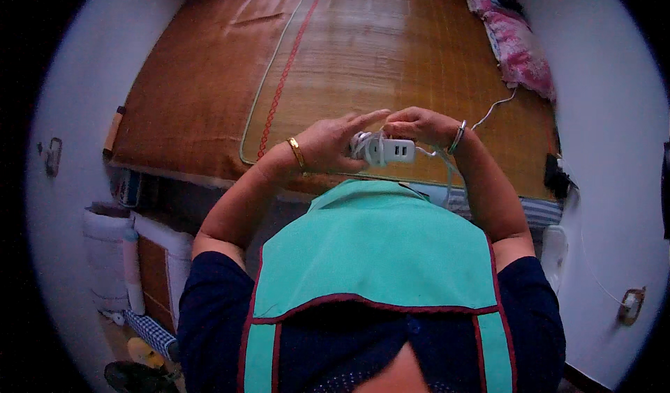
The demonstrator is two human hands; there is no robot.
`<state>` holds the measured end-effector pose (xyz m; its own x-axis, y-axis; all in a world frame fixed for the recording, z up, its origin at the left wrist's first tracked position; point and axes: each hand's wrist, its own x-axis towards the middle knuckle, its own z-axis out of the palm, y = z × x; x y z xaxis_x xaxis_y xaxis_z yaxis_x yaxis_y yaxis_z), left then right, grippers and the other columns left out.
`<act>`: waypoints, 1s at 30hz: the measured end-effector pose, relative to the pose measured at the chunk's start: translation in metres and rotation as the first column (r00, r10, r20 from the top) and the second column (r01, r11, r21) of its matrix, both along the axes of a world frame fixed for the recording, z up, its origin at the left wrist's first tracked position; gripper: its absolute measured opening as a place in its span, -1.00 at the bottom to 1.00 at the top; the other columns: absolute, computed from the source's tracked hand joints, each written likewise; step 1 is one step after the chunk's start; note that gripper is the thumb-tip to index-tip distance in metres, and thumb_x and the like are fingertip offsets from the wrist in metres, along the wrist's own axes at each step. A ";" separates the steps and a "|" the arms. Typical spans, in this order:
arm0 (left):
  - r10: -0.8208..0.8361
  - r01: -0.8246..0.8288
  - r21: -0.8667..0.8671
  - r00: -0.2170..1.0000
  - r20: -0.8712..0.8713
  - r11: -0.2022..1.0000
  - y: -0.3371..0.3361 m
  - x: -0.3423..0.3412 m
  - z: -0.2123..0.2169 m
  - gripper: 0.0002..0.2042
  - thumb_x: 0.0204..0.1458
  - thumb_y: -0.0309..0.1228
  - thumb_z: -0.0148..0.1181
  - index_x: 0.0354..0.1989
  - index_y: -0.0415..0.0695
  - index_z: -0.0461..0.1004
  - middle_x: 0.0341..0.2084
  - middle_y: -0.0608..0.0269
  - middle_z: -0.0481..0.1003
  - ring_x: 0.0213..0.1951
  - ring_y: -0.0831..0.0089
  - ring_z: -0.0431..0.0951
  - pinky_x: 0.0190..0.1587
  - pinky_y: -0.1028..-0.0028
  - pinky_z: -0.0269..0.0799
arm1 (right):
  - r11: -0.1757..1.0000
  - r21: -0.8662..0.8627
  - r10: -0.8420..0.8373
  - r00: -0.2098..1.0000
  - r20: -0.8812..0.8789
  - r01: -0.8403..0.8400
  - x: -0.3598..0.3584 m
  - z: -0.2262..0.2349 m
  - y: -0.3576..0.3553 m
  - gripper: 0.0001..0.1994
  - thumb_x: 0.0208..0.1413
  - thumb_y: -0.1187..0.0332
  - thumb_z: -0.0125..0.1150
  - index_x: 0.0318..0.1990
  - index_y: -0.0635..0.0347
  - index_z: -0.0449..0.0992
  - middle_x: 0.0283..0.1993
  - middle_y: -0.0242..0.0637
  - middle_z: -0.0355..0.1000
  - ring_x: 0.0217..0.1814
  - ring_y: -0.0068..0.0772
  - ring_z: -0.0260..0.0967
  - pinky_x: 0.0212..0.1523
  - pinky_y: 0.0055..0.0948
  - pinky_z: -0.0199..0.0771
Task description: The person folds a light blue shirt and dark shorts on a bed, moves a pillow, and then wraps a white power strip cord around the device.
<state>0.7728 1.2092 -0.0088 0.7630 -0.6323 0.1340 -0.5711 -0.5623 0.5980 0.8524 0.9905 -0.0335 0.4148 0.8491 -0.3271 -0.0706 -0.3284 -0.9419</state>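
A white power strip [400, 151] with two dark USB-type slots is held in front of my apron, above the near edge of the bed. My left hand [329, 143] is closed round its left end, thumb below and fingers above. White cord [377, 153] is looped several times round that end. Over the strip, the fingers of my right hand [424, 126] are pinched together on the cord, close to my left fingertips. More cord hangs below my right wrist. The exact grip of the right fingertips is partly hidden.
A brown woven mat [335, 65] covers the bed. Pink floral bedding [520, 51] lies at its far right, a white cable [494, 107] running from it. On the right wall a plug sits in a socket [631, 306]. White padded bundles [108, 253] stand at lower left.
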 end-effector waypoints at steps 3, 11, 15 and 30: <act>-0.037 0.038 0.257 0.999 -0.009 0.966 -0.013 0.008 0.010 -0.24 -0.34 -0.40 0.24 0.15 -0.01 0.04 -0.19 0.04 0.34 -0.26 0.36 0.42 -0.20 0.43 0.35 | 0.999 -0.001 -0.042 0.997 -0.060 0.042 0.013 -0.008 -0.005 -0.71 0.04 0.13 -0.01 -0.25 0.14 0.46 -0.47 -0.46 0.37 -0.42 -0.62 0.26 -0.42 -0.55 0.30; -0.313 -0.352 -0.860 0.824 -0.472 0.370 0.026 0.050 0.006 -0.50 -0.14 -0.16 -0.01 -0.04 -0.23 0.23 -0.23 0.04 0.37 -0.49 0.39 0.41 -0.47 0.44 0.35 | 0.825 0.401 -0.067 0.773 -0.631 0.399 0.038 -0.011 -0.024 -0.35 -0.07 -0.25 -0.16 -0.23 0.27 0.40 -0.39 -0.32 0.36 -0.43 -0.47 0.27 -0.40 -0.53 0.27; -0.284 -0.406 -0.903 0.857 -0.430 0.142 0.045 0.061 0.035 -0.51 -0.04 -0.09 -0.18 -0.14 -0.32 0.27 -0.30 0.02 0.41 -0.60 0.45 0.35 -0.56 0.52 0.29 | 0.766 0.467 -0.118 0.811 -0.573 0.442 0.046 -0.017 -0.037 -0.36 -0.05 -0.21 -0.13 -0.17 0.29 0.36 -0.36 -0.26 0.37 -0.43 -0.57 0.26 -0.43 -0.62 0.27; -0.308 -0.388 -0.914 0.889 -0.338 -0.118 0.106 0.101 0.054 -0.51 -0.02 -0.12 -0.14 -0.06 -0.31 0.18 -0.23 -0.03 0.36 -0.50 0.41 0.39 -0.48 0.46 0.42 | 0.866 0.258 -0.481 0.856 0.190 0.429 0.016 0.021 -0.035 -0.65 -0.07 0.31 0.16 -0.12 0.23 0.31 -0.43 -0.40 0.34 -0.45 -0.68 0.23 -0.45 -0.71 0.25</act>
<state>0.8739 1.3148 0.0450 0.9565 -0.0342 0.2898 -0.1447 0.8067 0.5729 0.8686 0.9550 -0.0127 0.8139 0.5808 -0.0120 0.0705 -0.1192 -0.9904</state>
